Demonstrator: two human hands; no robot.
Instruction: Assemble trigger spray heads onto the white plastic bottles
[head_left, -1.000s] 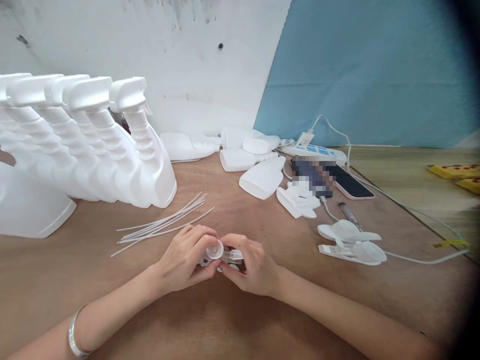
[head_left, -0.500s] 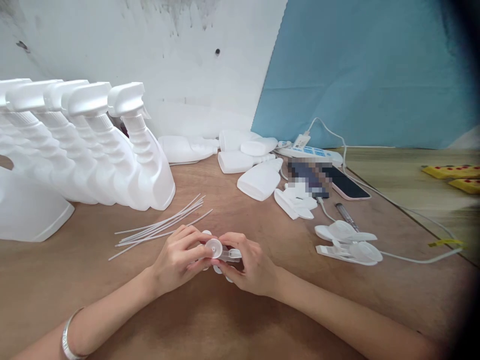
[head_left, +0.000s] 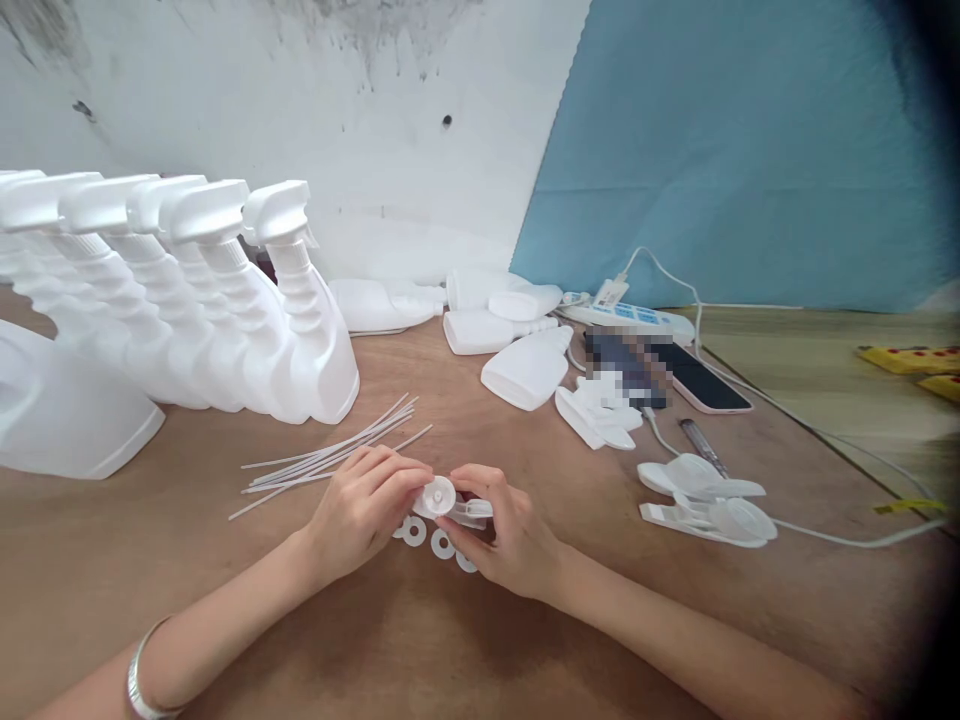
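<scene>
Between my two hands is a white trigger spray head (head_left: pixel 439 496), its round collar opening facing me and its lever pointing right. My right hand (head_left: pixel 511 528) grips it from the lever side, with thumb and fingers closed around it. From the other side, the fingers of my left hand (head_left: pixel 369 508) pinch the collar's edge; part of the grip is hidden behind my fingers. Several flat white washers (head_left: pixel 442 543) lie on the table just below the spray head. Thin white dip tubes (head_left: pixel 330 463) are spread behind my left hand.
White spray bottles (head_left: pixel 319 340) stand in a row at the left. More bottles (head_left: pixel 527 368) lie at the back. White spray head parts (head_left: pixel 709 515), a screwdriver (head_left: pixel 703 447), phones (head_left: pixel 701 378) and a power strip (head_left: pixel 637 322) with cables occupy the right side.
My left fingers have shifted up along the collar, and more of the washers below shows. The view has shifted slightly; both hands remain on the spray head.
</scene>
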